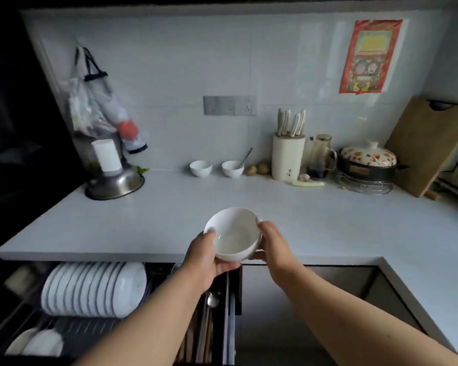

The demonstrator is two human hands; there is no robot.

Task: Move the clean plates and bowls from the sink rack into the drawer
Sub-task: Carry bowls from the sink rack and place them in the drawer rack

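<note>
Both hands hold one white bowl [234, 235] above the front edge of the bench [328, 225], mouth tilted toward the camera, inside looks empty. Left hand [209, 257] cups it from below and the left side, thumb on the near-left rim; right hand [273, 244] grips the right side, fingers curled round the far rim and under the base. Below the bench edge, at left, the drawer [224, 326] is pulled out w/ a wire rack [77, 331] inside. A row of white plates [93, 289] stands on edge in the rack, packed close, and a couple more plates [35, 343] sit nearer the front-left corner, partly cut off by the frame. A narrow slot on the drawer's right side holds a spoon [212, 299] and other utensils, too dim to tell apart. At the back of the bench: two small bowls [201, 168] side by side, the right one w/ a spoon handle sticking out; a knife block [288, 157]; a glass jug [321, 157]; a lidded pot [368, 161] on a wire trivet; a board [428, 146] leaning on the wall at right. At back left a steel basin [115, 184] sits upside down w/ a white cup [106, 155] on top. Bags [95, 101] hang on the tiled wall above it.
</note>
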